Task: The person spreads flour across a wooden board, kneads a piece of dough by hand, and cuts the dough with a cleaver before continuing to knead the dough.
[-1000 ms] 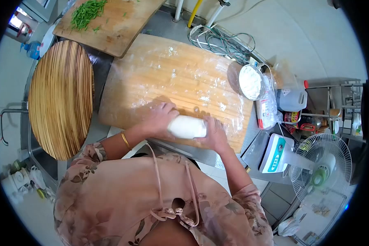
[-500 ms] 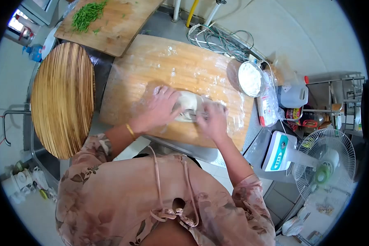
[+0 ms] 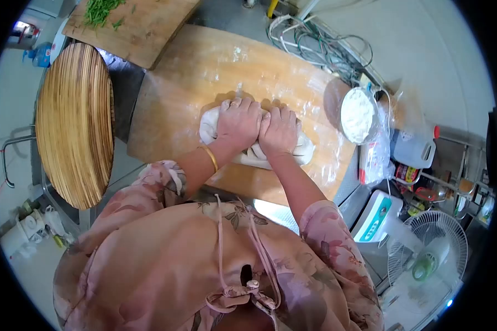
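A thick white lump of dough [image 3: 209,126] lies across the floured wooden board [image 3: 165,110]. My left hand [image 3: 239,122] presses on its middle from above, fingers curled over the far side. Right beside it, my right hand [image 3: 279,131] grips the dough the same way, the two hands touching at the thumbs. Dough bulges out past both hands at the left and right ends. The fingertips are partly hidden behind the far edge of the dough.
A bowl of flour [image 3: 357,115] stands at the board's right edge. Chopped greens [image 3: 100,12] lie on another board [image 3: 141,27] at the upper left. A round slatted wooden lid [image 3: 74,127] is at left. Scale [image 3: 376,216], fan [image 3: 428,248] and coiled cables [image 3: 320,47] are at right.
My hands have come together from the two ends onto the top of the dough. The dough now looks longer and spread wider. The view has shifted slightly.
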Available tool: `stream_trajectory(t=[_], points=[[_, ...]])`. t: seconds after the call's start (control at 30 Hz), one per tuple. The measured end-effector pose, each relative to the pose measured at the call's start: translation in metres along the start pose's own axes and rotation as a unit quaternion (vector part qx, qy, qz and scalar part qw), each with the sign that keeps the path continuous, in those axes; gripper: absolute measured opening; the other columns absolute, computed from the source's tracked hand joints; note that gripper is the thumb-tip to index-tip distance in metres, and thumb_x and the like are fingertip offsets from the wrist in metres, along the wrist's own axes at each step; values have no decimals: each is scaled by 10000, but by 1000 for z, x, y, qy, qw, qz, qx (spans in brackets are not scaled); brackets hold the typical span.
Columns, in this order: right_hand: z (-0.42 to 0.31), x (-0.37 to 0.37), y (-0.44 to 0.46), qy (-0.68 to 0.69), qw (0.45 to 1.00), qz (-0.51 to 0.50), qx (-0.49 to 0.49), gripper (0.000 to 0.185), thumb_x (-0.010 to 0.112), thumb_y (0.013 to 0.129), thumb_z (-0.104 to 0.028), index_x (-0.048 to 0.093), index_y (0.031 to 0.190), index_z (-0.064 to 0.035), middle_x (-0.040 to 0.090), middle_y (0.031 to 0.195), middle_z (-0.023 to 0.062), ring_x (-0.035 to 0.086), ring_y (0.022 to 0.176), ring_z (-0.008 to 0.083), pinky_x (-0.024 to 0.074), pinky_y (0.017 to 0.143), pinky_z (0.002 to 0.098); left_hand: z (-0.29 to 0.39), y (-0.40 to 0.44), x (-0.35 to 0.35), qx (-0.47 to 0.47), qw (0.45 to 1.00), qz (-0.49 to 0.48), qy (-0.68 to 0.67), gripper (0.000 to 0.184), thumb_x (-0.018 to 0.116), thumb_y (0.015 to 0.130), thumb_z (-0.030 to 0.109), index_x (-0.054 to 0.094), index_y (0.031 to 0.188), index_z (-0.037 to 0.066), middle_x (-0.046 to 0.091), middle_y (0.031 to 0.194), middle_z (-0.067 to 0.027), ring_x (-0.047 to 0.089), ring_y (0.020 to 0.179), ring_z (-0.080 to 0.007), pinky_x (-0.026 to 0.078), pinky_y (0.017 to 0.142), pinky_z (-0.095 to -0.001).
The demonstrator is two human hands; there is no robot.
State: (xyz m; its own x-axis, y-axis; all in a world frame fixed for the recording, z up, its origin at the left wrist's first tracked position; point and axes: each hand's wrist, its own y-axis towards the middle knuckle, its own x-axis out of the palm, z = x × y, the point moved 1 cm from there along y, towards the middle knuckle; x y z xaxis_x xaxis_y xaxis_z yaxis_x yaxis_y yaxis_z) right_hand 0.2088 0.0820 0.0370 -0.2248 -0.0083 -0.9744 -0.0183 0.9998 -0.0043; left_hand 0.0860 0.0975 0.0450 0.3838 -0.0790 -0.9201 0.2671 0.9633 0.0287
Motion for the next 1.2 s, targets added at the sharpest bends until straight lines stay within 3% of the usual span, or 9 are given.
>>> stream_trajectory(t=[0.1,0.3,0.33,0.47,0.67,0.77,0.97,1.1,1.2], points=[[4,10,16,6,996,87,5,304,482,896,-314,628,1016,-76,571,1025,130,497,1025,308,383,877,479,-2,19,8,-11,997,66,41,212,527,874,285,623,920,101,594,1036,-98,560,1014,-265,404,869,-451],[2,10,13,46,995,71,51,371,433,945,-367,634,986,-58,581,1051,149,510,1049,325,387,881,493,-7,17,16,22,995,95,-7,288,457,933,282,650,902,70,624,1136,-122,564,1094,-293,423,882,-493],[2,1,6,144,986,25,81,378,420,960,-360,622,958,-40,594,1048,178,535,1026,349,395,873,501,2,11,-11,-43,995,-39,-80,323,444,940,294,654,887,53,650,1079,-147,578,1059,-325,428,849,-510],[-24,-90,-50,121,983,-131,53,319,448,945,-322,601,923,-43,606,1042,177,551,1012,343,398,866,504,38,-30,-78,-81,989,-104,-71,307,455,921,290,650,893,54,660,983,-149,587,1003,-344,412,856,-489],[-14,-11,-102,32,981,163,-104,275,489,903,-334,613,925,-90,610,1006,107,541,1004,292,396,861,484,25,-96,-12,90,979,179,-42,219,512,833,248,620,928,82,609,956,-88,564,907,-295,383,863,-466],[-13,-11,-68,34,998,44,-34,275,485,901,-332,615,919,-91,604,1006,112,536,988,302,394,858,476,14,-66,4,56,984,159,-49,235,542,822,302,631,845,87,620,920,-94,567,936,-272,379,861,-446],[-1,-2,-8,17,998,62,4,277,478,909,-326,616,891,-87,605,989,117,534,973,304,394,851,468,12,-1,3,-61,991,107,-58,346,487,888,364,662,860,67,649,990,-110,575,985,-283,371,869,-454],[10,2,-6,92,994,38,41,378,531,902,-399,614,1066,-68,592,1115,126,520,1062,325,387,926,469,12,5,1,-93,990,81,-60,398,490,904,419,653,1014,73,650,1063,-124,560,1081,-285,355,959,-454],[36,-34,-37,74,981,181,-10,534,662,837,-411,564,1199,-31,582,1186,148,511,1141,308,403,955,450,-3,-6,-21,-63,991,98,-66,557,520,896,516,626,1168,42,633,1167,-172,532,1188,-299,338,1023,-462]])
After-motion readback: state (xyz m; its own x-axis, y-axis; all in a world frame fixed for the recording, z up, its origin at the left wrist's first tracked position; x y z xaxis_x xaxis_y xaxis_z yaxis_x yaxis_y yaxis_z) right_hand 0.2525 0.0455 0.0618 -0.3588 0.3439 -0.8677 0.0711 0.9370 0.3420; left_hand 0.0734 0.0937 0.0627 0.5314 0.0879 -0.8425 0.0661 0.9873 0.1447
